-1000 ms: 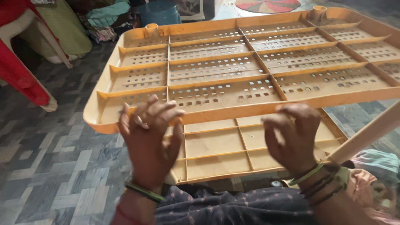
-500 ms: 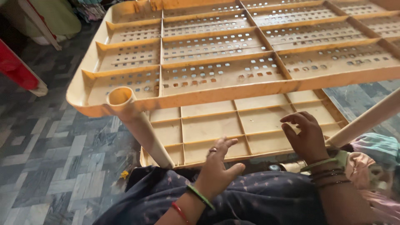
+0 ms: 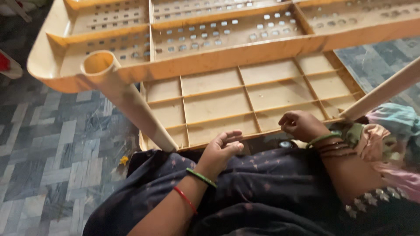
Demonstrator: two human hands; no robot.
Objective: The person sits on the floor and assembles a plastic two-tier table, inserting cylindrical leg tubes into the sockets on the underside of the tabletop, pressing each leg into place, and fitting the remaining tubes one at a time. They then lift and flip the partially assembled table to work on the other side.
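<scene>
Head view shows the left hand point(image 3: 221, 150) half open, fingers curled, touching the near edge of the lower ribbed plastic panel point(image 3: 245, 102) and gripping nothing. Right hand point(image 3: 299, 126) rests loosely curled on that same edge. Above sits a perforated tan tray point(image 3: 227, 48) with tubular legs point(image 3: 131, 105) over the tiled floor point(image 3: 48, 153)

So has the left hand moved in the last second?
Yes. The left hand has come down off the edge of the upper tray and now sits lower, at the near edge of the lower tray.
</scene>
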